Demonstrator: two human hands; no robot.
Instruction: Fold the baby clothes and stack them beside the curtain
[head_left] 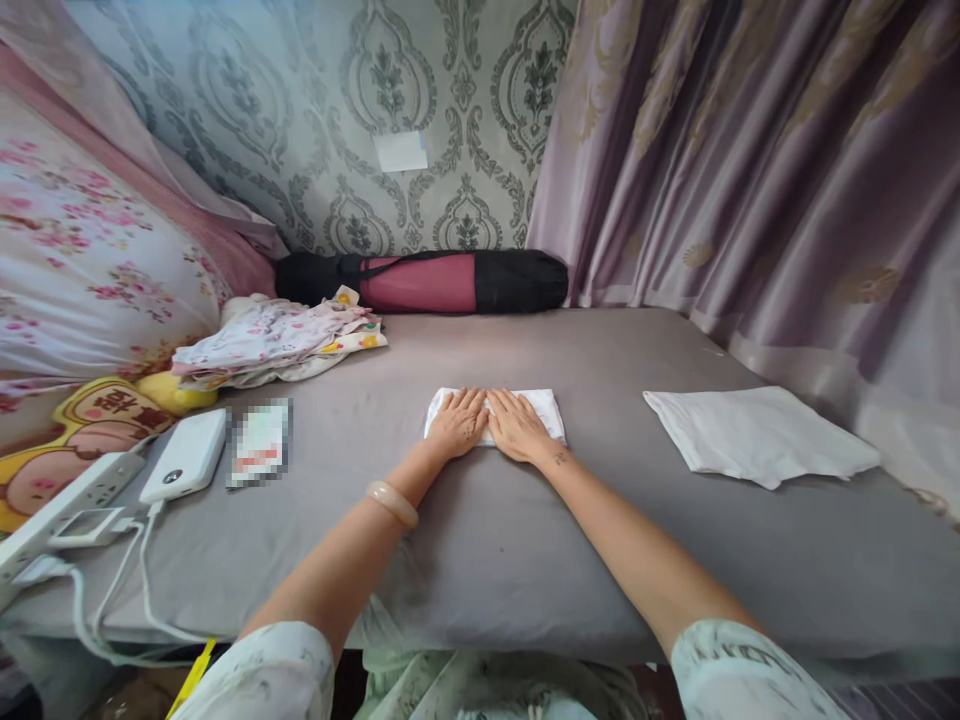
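Note:
A small folded white cloth [551, 415] lies flat on the grey sheet in front of me. My left hand [459, 422] presses on its left half, palm down with the fingers stretched out. Beside it, my right hand [516, 424] rests flat on the right half, fingers also extended. The two hands nearly meet at the middle of the cloth and cover much of it. Farther right, apart from both hands, a second white cloth [757, 432] is spread out flat with a slightly uneven lower edge.
On the left are a power strip [90, 495], a white power bank [186, 455] with cables, a blurred packet [260, 443] and a cartoon cushion [82, 445]. Behind lie crumpled printed clothes [277, 340] and a black and red rolled bag [424, 282]. Curtains [720, 150] hang at right.

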